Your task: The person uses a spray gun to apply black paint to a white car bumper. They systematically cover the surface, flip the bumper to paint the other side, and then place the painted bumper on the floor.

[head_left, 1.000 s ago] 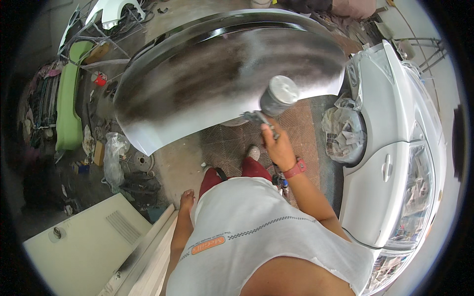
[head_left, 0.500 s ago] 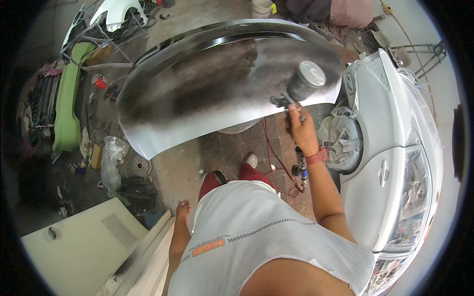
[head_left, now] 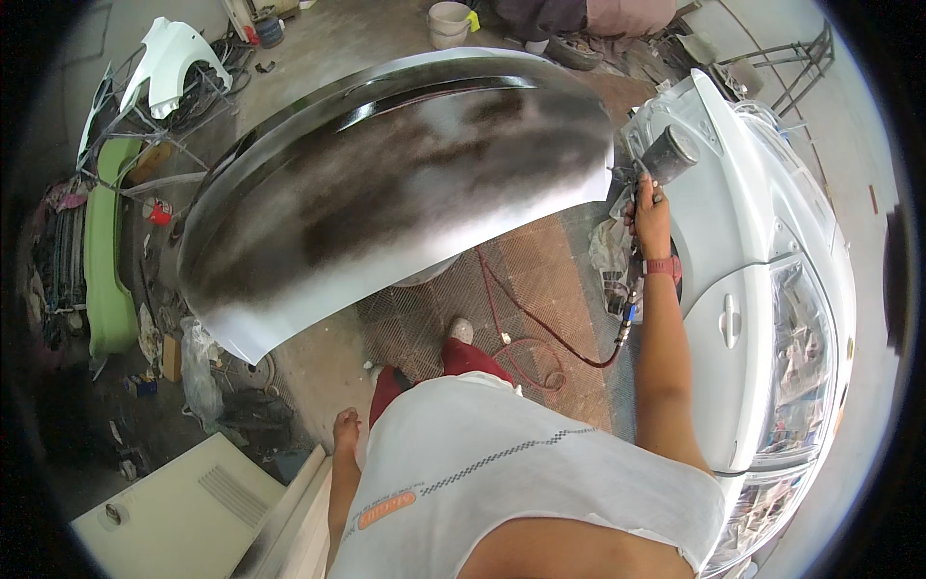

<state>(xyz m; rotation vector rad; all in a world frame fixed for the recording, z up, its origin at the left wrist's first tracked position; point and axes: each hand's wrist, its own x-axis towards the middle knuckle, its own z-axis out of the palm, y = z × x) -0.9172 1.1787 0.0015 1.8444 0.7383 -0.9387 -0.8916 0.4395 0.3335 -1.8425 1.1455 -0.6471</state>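
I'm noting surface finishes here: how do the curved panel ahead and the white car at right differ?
Colour: the curved panel is patchy, dark across much of its surface and white along its near edge; the white car has an evenly white body. Covering: the white car has crinkled plastic wrap on its side; the curved panel's top is uncovered. Both show white areas.

We count two hands (head_left: 653, 222), two legs (head_left: 471, 358), one spray gun (head_left: 664, 158), one hose (head_left: 606, 365), one red band (head_left: 661, 266), one dark panel (head_left: 405, 174), one car (head_left: 725, 386) and one green bumper (head_left: 106, 265).
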